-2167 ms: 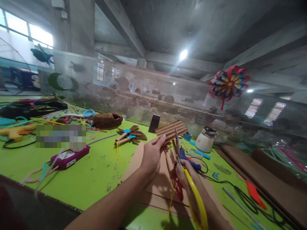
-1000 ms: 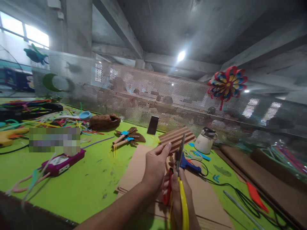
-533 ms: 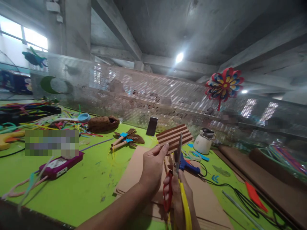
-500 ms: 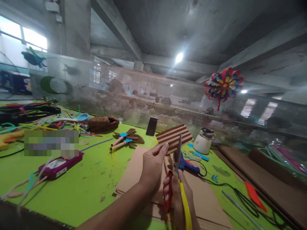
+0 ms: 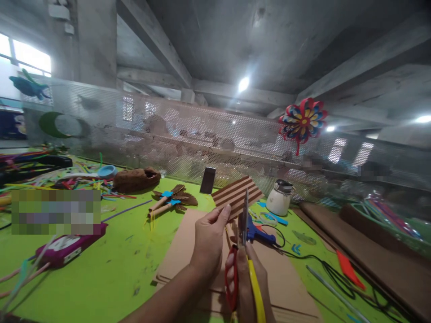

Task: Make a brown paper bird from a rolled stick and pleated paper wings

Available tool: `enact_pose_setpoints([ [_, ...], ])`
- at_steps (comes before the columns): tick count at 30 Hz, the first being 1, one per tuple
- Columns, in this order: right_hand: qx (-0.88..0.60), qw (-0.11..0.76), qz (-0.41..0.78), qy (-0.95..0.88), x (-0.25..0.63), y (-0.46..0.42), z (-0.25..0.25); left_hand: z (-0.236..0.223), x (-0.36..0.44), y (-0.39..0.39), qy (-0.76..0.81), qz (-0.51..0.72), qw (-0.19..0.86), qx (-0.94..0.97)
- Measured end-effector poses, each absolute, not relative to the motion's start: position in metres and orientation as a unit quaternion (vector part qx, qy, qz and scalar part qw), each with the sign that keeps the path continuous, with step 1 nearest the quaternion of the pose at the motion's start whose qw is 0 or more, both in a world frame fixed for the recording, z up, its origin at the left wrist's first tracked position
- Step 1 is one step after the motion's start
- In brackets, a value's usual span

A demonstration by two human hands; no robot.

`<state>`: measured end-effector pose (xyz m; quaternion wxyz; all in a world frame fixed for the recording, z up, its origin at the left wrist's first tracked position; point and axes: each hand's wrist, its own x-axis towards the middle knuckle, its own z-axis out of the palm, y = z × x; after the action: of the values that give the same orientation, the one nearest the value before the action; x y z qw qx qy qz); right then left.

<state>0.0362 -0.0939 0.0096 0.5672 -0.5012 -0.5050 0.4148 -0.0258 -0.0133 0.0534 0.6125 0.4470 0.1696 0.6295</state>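
Note:
My left hand (image 5: 209, 241) pinches the near edge of a ribbed brown cardboard piece (image 5: 236, 195) and holds it up over the table. My right hand (image 5: 248, 287) is closed round the red and yellow handles of a pair of scissors (image 5: 245, 251). The scissor blades point up and meet the near edge of the cardboard piece. Under both hands lies a stack of flat brown cardboard sheets (image 5: 188, 242) on the green table (image 5: 111, 264).
A blue glue gun (image 5: 257, 232) with a black cord lies behind the scissors. A white pot (image 5: 279, 200), a dark phone (image 5: 208, 180), a brown feathered craft (image 5: 170, 200), a magenta box (image 5: 67, 246) and coloured strips are spread about. A perforated metal screen (image 5: 175, 143) backs the table.
The scissors have turned from tilted to upright at the cardboard's edge, and the handles have come closer together. The view has drifted, shifting everything left. My left hand keeps its grip.

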Motion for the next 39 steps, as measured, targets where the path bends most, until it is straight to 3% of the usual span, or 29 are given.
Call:
enact_pose_setpoints([
  [39, -0.491, 0.706, 0.346, -0.375, 0.046, -0.074, 0.000, 0.053, -0.026, -0.026, 0.182, 0.581, 0.652, 0.452],
])
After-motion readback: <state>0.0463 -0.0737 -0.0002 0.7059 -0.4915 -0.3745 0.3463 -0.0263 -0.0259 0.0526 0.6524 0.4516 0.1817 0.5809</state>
